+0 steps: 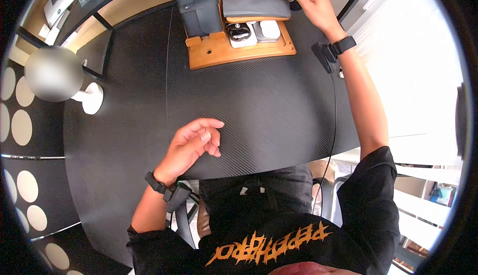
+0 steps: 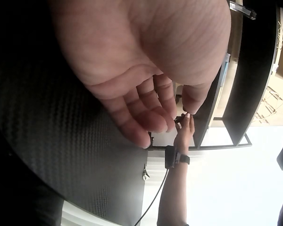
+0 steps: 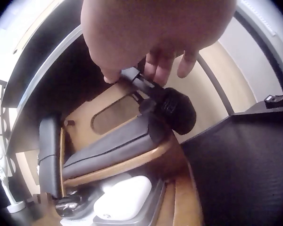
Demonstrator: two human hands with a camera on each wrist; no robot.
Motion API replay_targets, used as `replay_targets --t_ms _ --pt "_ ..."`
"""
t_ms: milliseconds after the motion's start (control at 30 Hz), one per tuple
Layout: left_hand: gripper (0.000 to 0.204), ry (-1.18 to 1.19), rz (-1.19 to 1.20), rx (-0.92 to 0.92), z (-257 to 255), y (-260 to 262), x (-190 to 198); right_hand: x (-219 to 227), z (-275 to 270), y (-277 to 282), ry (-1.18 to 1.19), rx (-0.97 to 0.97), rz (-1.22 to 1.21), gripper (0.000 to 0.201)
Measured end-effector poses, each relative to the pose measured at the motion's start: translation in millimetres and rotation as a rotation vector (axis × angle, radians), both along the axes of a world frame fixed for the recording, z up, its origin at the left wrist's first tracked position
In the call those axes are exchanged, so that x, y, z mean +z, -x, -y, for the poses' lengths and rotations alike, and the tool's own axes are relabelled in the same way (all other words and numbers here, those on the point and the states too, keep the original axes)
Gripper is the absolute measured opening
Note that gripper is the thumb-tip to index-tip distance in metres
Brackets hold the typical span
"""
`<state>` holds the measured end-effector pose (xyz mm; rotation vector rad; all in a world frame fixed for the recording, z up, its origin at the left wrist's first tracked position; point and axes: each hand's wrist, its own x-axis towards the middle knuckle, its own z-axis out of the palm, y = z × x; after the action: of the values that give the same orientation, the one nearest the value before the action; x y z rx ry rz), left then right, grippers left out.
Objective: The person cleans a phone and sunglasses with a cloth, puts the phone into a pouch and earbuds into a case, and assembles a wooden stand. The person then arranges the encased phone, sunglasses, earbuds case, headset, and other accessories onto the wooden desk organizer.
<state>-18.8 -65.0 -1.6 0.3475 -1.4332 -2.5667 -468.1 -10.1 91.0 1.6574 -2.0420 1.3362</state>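
Observation:
My right hand (image 1: 316, 6) is at the back of the desk, at the top of a wooden stand (image 1: 199, 62). Between its thumb and fingers it pinches the band of what look like black headphones (image 3: 177, 110), whose round padded cup hangs beside the stand. Below them a dark grey case (image 1: 256, 7) lies along the stand's shelf. Over the front of the desk hovers my left hand (image 1: 191, 143), fingers loosely curled and holding nothing; the left wrist view shows its palm (image 2: 146, 47) close up.
On the stand's base sit a black watch (image 1: 239, 31) and a white earbud case (image 3: 122, 197). A black leather case (image 1: 199, 11) leans at its left. A white figurine (image 1: 93, 98) stands at the desk's left. A black cable (image 1: 334, 110) runs down from my right wrist.

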Motion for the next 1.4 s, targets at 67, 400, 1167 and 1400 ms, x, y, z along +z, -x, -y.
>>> replay_targets --t_ms 67,400,1167,1400 --pt "0.039 0.002 0.014 0.008 0.2 -0.8 0.2 -8.1 1.3 5.3 0.029 0.020 0.133 0.047" --pt "0.037 0.006 -0.002 -0.002 1.3 -1.5 -2.2 -82.4 -5.6 19.9 0.293 -0.260 0.190 0.045" --pt "0.038 -0.021 -0.015 0.005 3.0 -3.6 -2.4 -85.2 -8.7 3.7 0.191 -0.140 0.188 0.053" --pt "0.038 0.001 -0.007 0.012 2.8 -3.0 0.7 -86.7 -8.3 6.2 0.180 -0.123 0.151 0.049"
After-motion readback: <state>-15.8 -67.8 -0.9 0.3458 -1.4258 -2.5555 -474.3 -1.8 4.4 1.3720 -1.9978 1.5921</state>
